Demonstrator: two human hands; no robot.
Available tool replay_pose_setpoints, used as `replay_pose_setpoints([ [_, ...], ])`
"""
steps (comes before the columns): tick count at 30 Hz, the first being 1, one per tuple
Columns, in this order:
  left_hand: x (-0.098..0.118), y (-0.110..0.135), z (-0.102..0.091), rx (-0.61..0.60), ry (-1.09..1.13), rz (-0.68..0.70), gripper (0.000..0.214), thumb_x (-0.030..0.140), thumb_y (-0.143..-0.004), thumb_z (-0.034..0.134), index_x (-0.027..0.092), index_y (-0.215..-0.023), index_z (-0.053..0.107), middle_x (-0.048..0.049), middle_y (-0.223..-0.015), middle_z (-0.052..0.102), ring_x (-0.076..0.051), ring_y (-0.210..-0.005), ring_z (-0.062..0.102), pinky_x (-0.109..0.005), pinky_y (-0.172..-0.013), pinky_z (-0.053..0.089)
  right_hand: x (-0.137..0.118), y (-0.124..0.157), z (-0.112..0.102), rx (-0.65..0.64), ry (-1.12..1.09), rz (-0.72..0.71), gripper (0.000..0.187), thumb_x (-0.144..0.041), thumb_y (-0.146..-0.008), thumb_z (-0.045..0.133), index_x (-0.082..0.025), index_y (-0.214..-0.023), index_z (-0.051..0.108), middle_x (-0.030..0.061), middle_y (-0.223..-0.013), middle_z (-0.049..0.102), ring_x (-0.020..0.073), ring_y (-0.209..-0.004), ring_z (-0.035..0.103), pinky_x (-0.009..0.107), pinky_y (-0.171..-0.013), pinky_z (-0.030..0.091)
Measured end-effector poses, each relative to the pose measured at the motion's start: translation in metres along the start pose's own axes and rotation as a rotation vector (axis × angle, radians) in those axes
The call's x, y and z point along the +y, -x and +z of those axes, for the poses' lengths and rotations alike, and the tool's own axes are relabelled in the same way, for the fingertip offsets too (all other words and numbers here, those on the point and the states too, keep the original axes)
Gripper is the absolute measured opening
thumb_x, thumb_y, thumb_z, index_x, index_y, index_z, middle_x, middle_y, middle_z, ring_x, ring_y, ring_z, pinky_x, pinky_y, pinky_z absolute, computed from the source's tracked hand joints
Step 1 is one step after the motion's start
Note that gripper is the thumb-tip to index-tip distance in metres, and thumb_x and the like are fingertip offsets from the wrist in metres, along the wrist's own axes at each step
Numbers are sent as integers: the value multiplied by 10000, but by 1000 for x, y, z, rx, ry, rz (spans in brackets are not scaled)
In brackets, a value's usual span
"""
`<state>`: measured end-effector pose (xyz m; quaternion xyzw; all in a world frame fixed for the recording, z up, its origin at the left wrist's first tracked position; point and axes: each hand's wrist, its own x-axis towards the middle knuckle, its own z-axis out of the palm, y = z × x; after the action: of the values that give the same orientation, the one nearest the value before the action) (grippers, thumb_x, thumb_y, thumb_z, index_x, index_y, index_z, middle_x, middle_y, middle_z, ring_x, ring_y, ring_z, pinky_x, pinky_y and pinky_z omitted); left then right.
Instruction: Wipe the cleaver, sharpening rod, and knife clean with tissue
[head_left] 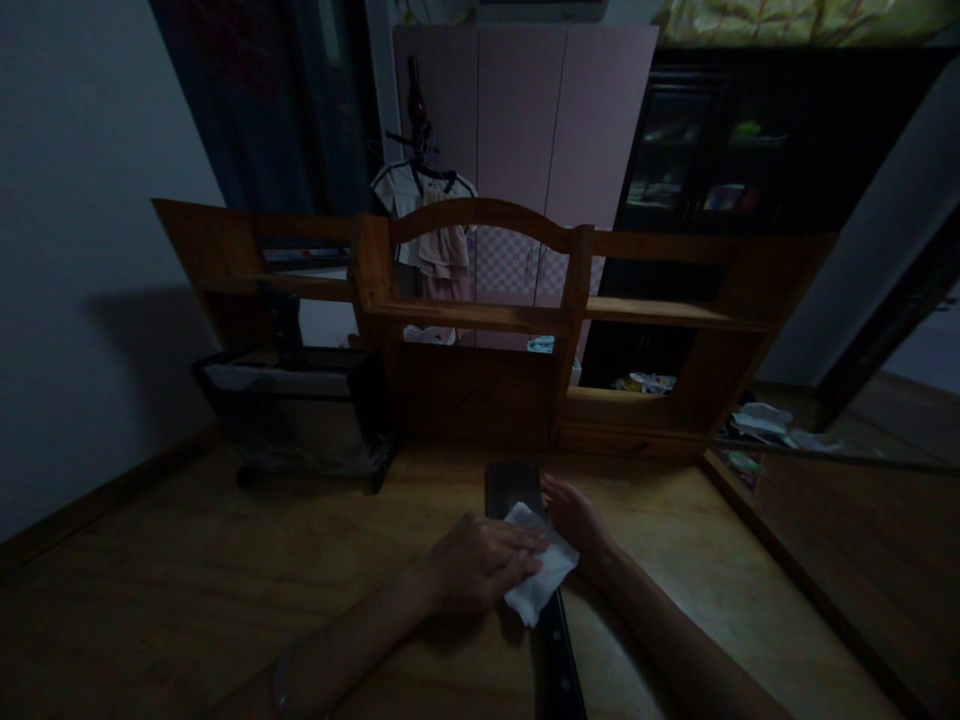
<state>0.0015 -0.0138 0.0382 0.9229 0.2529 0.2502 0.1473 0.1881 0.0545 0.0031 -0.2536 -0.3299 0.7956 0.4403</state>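
Observation:
A long dark flat object (514, 487) lies on the wooden desk (225, 580), running from near the shelf back toward me. A white folded tissue (541, 580) rests across it. My left hand (480, 562) lies on the tissue, fingers curled down and pressing it against the dark object. My right hand (574, 517) holds the dark object's right side just past the tissue, fingers wrapped over its edge. The room is dim, so details of the dark object are unclear.
A wooden shelf unit (480, 315) with several compartments stands at the back of the desk. A black wire organiser (300, 400) sits at the back left. Clothes on hangers (427, 215), a pink wardrobe (525, 130) and a dark cabinet (712, 150) are behind. Papers (765, 425) lie at the right.

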Motion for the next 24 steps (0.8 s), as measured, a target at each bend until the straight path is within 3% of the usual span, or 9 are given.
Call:
replay_pose_setpoints([
  [5, -8, 2, 5, 128, -121, -19, 307, 191, -937, 406, 157, -831, 692, -38, -948, 704, -137, -828, 657, -231, -747, 473, -1, 5, 7, -11, -36, 23, 184, -342, -756, 667, -175, -832, 682, 11, -698, 690, 159, -618, 612, 264, -631, 457],
  [9, -21, 2, 11, 165, -304, -38, 336, 178, -898, 469, 148, -602, 626, -29, -690, 623, -117, -638, 583, -224, -597, 413, 1, 4, 5, -17, -36, 45, 205, -350, -781, 649, -161, -855, 675, 26, -717, 695, 154, -596, 608, 264, -617, 458],
  [13, -28, 3, 16, 173, -372, -41, 369, 154, -898, 468, 153, -551, 593, -19, -617, 576, -109, -588, 544, -229, -560, 376, 2, 2, 1, -22, -47, 28, 191, -346, -787, 648, -167, -846, 677, 38, -780, 713, 167, -667, 632, 283, -702, 474],
  [19, -19, 1, 13, 217, -213, -90, 370, 192, -946, 413, 147, -662, 647, -36, -681, 617, -117, -657, 590, -233, -650, 441, 2, 4, 5, -8, -23, 34, 220, -355, -754, 668, -161, -856, 686, 41, -769, 715, 172, -646, 636, 279, -657, 471],
  [22, -10, -1, 8, 185, -73, -131, 315, 216, -970, 387, 164, -939, 696, -55, -989, 683, -137, -920, 633, -251, -835, 476, 1, 5, 5, 4, -26, 36, 218, -354, -751, 671, -164, -856, 693, 39, -782, 720, 166, -637, 637, 269, -636, 472],
  [24, -6, -2, 6, 111, -53, -120, 308, 242, -971, 400, 209, -1178, 625, -44, -1243, 606, -157, -1146, 555, -292, -981, 430, 1, 7, 4, 12, -19, 37, 216, -370, -734, 687, -172, -819, 697, 31, -752, 718, 158, -605, 630, 258, -609, 468],
])
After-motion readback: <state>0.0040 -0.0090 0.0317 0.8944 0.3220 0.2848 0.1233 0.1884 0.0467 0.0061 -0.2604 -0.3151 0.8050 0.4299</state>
